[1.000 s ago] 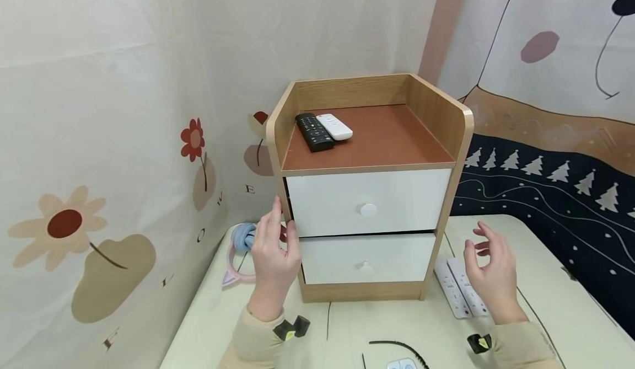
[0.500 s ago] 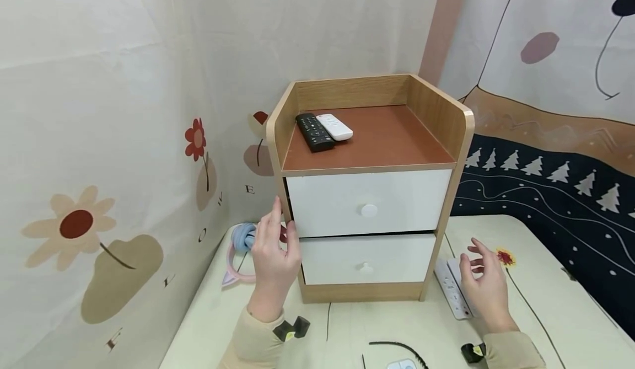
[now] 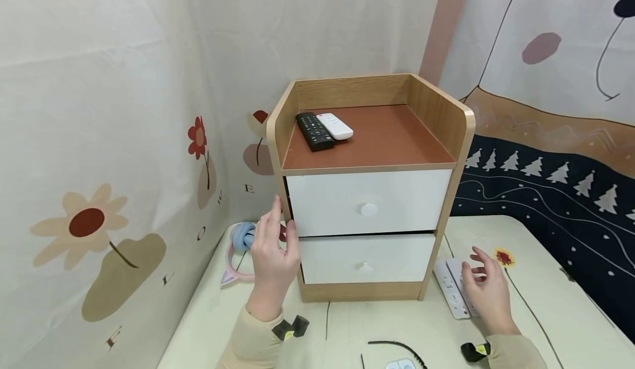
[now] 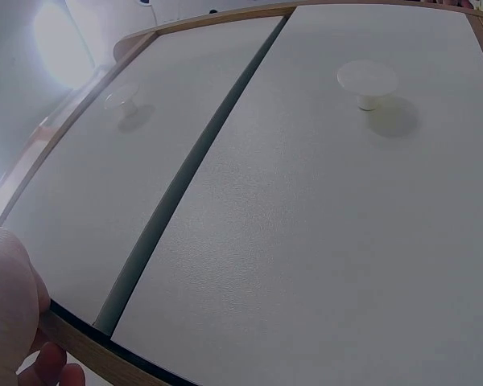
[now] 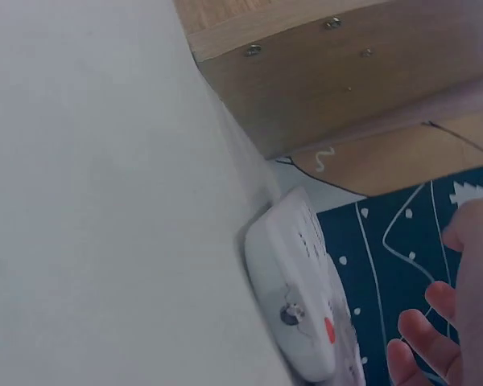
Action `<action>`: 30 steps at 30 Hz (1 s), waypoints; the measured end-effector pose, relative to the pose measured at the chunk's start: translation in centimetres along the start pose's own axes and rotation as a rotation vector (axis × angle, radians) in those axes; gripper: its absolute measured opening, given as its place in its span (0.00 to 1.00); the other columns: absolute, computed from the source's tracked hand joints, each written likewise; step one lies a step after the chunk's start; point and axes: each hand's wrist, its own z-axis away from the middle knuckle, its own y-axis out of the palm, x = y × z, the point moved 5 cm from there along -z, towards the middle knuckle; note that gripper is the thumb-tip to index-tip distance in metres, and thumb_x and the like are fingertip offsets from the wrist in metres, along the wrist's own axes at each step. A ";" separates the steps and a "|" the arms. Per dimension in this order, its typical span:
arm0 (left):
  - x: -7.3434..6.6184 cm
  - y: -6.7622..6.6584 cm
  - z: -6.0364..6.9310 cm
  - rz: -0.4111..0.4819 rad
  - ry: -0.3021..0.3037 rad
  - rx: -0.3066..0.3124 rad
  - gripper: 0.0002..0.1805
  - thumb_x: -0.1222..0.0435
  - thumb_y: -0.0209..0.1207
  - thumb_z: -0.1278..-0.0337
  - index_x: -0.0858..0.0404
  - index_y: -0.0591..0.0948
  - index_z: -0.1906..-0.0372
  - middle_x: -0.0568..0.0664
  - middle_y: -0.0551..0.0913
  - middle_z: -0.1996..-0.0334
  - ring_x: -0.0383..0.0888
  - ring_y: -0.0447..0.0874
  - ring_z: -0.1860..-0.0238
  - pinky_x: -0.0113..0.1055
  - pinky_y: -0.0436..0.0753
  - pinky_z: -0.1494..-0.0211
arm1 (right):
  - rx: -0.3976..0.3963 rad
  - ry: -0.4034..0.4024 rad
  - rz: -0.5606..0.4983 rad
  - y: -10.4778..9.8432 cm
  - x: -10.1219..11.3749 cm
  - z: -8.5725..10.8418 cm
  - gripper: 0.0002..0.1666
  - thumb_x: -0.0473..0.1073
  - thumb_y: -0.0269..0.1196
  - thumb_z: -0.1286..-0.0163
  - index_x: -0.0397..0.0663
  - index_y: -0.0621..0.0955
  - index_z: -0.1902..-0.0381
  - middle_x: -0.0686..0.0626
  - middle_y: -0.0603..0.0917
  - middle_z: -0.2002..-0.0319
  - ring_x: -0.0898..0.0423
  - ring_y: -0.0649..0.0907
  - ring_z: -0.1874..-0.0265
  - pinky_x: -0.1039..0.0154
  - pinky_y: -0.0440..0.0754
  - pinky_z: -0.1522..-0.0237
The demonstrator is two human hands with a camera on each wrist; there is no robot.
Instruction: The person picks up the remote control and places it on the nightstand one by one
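A small wooden cabinet (image 3: 362, 290) stands on the cream surface with two white drawers, an upper drawer (image 3: 322, 203) and a lower drawer (image 3: 327, 261); each has a round white knob. My left hand (image 3: 272, 258) rests against the cabinet's left edge, fingers extended upward and thumb near the drawer fronts. In the left wrist view, the thumb (image 4: 8, 301) lies at the wooden edge, with a few fingertips below it. My right hand (image 3: 490, 294), its fingers loosely bent and holding nothing, is nearest to two white power strips (image 3: 451, 289) and partly covers one.
On the cabinet's brown top lie a black remote (image 3: 315, 132) and a white remote (image 3: 335, 126). A blue and pink headband-like item (image 3: 242, 236) lies left of the cabinet. A thin black strip (image 3: 399, 347) and a pale blue-white object (image 3: 399, 364) lie in front. Printed fabric hangs behind.
My right hand has moved slightly left and down beside the power strips, uncovering a printed flower on the surface. The left hand, cabinet and remotes stay in place.
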 end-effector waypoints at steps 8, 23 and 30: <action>0.1 0.0 -0.1 -0.001 0.003 0.009 0.33 0.76 0.61 0.30 0.72 0.73 0.21 0.66 0.86 0.50 0.51 0.80 0.69 0.43 0.84 0.67 | 0.021 -0.014 0.066 0.3 -0.8 0.6 0.32 0.38 0.65 0.24 0.39 0.77 0.25 0.34 0.83 0.40 0.73 0.77 0.59 0.88 0.68 0.61; 0.1 0.1 -0.1 -0.001 0.004 0.011 0.33 0.76 0.61 0.30 0.72 0.73 0.21 0.66 0.86 0.51 0.52 0.80 0.69 0.41 0.83 0.67 | 0.305 0.104 0.205 1.8 -2.3 0.9 0.35 0.45 0.64 0.20 0.36 0.72 0.22 0.24 0.69 0.29 0.28 0.82 0.39 0.29 0.82 0.39; 0.3 0.0 0.0 -0.002 0.021 -0.008 0.34 0.76 0.61 0.30 0.72 0.73 0.21 0.66 0.86 0.54 0.50 0.79 0.69 0.38 0.81 0.67 | 0.311 0.083 0.246 2.0 -2.1 0.9 0.30 0.45 0.65 0.21 0.32 0.77 0.28 0.23 0.72 0.31 0.26 0.80 0.37 0.28 0.80 0.36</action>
